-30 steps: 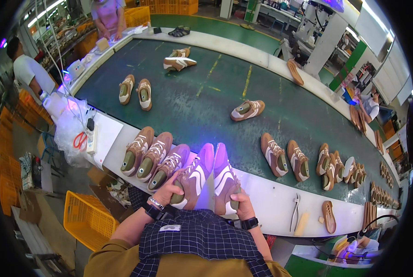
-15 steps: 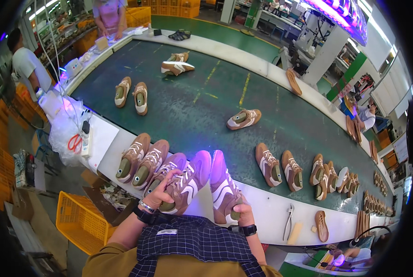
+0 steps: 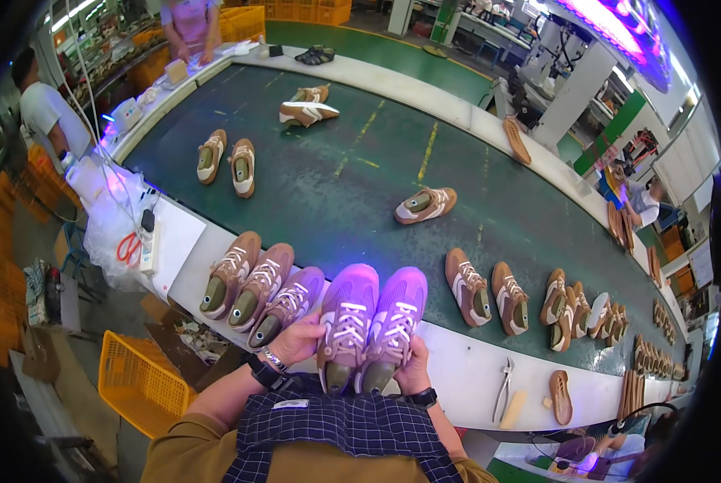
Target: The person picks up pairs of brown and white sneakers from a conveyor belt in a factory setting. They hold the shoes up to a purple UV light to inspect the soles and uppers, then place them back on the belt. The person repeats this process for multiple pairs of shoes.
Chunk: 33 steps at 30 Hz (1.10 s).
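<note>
My left hand (image 3: pixel 297 341) grips a brown sneaker (image 3: pixel 349 299) with white laces by its outer side. Its mate, a matching sneaker (image 3: pixel 400 299), is in my right hand (image 3: pixel 414 369), fingers around its heel side. Both shoes stand side by side, toes pointing away from me, soles down and tops facing up, tinted by purple light. Olive-coloured shoe lasts fill their openings. Left of them, three similar sneakers (image 3: pixel 265 283) line the near white ledge; the closest one nearly touches my left hand. The palms are partly hidden behind the shoes.
A green conveyor belt (image 3: pixel 328 181) carries more sneakers (image 3: pixel 425 207) ahead and to the right. Pliers (image 3: pixel 503 390), a cream block (image 3: pixel 514 409) and a loose sole (image 3: pixel 561 397) lie on the right ledge. A yellow crate (image 3: pixel 139 390) stands at lower left. Other people work nearby.
Both held sneakers have turned from showing their sides to laces up, now side by side and level. My left hand has shifted slightly right and lower along its shoe.
</note>
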Motion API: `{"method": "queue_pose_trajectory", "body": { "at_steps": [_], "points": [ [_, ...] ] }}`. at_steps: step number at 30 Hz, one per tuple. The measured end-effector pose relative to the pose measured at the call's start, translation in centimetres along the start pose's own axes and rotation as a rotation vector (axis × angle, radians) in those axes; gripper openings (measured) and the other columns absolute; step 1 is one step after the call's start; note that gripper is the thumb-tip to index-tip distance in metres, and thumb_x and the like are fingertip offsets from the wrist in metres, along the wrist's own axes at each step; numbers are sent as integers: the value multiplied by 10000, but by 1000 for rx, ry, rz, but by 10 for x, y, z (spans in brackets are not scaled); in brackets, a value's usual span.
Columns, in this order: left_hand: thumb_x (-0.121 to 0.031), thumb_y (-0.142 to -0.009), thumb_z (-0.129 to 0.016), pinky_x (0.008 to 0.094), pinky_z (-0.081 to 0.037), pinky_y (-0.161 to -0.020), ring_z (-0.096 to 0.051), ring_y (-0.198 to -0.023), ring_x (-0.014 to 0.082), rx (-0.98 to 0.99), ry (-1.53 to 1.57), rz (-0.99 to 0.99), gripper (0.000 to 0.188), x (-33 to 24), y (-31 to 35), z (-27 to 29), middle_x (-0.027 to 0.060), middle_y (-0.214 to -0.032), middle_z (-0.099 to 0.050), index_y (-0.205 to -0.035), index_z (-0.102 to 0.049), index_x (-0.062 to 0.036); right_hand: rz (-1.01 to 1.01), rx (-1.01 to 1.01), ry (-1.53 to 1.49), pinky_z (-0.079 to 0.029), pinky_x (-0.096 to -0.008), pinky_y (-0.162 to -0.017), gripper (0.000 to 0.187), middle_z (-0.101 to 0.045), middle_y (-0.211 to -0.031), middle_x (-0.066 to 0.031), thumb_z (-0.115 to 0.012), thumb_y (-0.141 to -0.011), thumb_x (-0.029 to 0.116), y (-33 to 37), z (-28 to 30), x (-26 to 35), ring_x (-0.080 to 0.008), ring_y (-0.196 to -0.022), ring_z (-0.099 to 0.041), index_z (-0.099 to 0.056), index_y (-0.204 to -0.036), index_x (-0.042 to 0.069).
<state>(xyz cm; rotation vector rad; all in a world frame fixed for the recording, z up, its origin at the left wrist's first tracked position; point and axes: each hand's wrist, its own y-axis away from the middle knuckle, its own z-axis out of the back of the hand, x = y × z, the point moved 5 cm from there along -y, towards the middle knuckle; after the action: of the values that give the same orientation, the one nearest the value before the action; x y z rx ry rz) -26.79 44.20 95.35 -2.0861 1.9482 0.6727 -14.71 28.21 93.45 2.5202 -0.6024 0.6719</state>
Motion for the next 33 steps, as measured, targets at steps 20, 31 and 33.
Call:
{"method": "queue_pose_trajectory", "body": {
  "at_steps": [20,31,33],
  "points": [
    [-122,-815,-598,435,-418,-974,-528,-1104,231,-410,277,-323,417,-29,-9,26,78,-1181,-555,-1208,-475,-60,244,-342,-160,-413,-472,-985,444,-532,-1220,-104,-571,-819,86,-14,3,48,-255,-1152,-496,-458,-1247,54],
    [-155,-817,-619,446,-427,-969,-528,-1096,224,-491,298,-295,388,-16,-10,43,66,-1161,-560,-1175,-496,-76,189,-441,-232,-444,-480,-946,376,-550,-1180,-101,-585,-833,132,-14,11,24,-265,-1104,-520,-496,-1191,56],
    [-155,-816,-621,445,-429,-965,-527,-1099,224,-497,307,-292,390,-15,-11,43,65,-1164,-559,-1177,-495,-78,188,-454,-234,-442,-479,-947,372,-551,-1178,-102,-582,-836,138,-15,12,22,-265,-1101,-521,-498,-1189,54]
  ]
}}
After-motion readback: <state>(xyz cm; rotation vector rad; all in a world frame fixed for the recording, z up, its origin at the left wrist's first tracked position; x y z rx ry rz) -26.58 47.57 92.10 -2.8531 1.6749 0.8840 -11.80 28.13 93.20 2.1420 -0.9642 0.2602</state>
